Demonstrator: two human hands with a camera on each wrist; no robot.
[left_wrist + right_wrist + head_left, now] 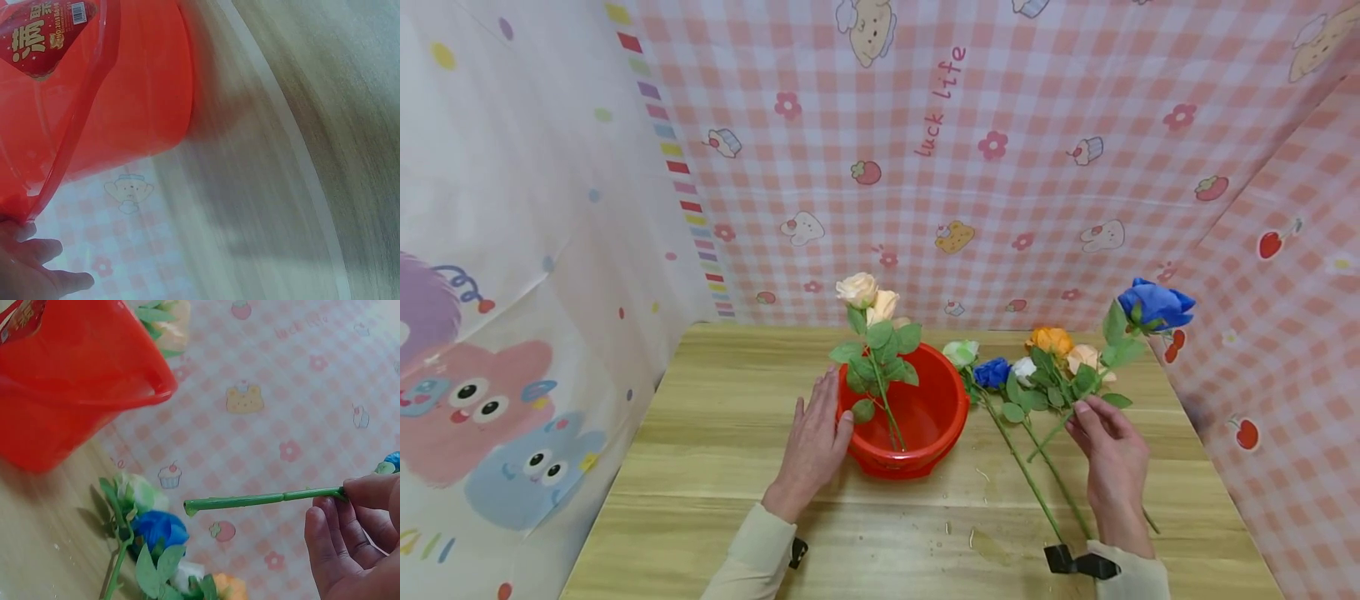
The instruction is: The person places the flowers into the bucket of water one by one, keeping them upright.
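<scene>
A red plastic bucket point(925, 417) stands mid-table, and a stem of cream roses point(880, 310) with green leaves leans inside it. My left hand point(817, 437) rests against the bucket's left side, fingers fairly straight; the left wrist view shows the fingertips point(44, 250) right at the rim. To the right, my right hand point(1111, 454) pinches the green stem of a blue rose point(1157, 305) between thumb and fingers. That rose's bloom points up and away, while the cut stem end point(194, 506) sticks out toward the bucket, raised above the table.
Several more flowers lie on the wooden table point(715, 400) right of the bucket: a pale green one point(961, 353), a blue one point(992, 372), a white one point(1023, 370), an orange one point(1051, 341) and a peach one point(1083, 358). Water drops point(947, 527) dot the front. Patterned cloth point(955, 192) hangs behind.
</scene>
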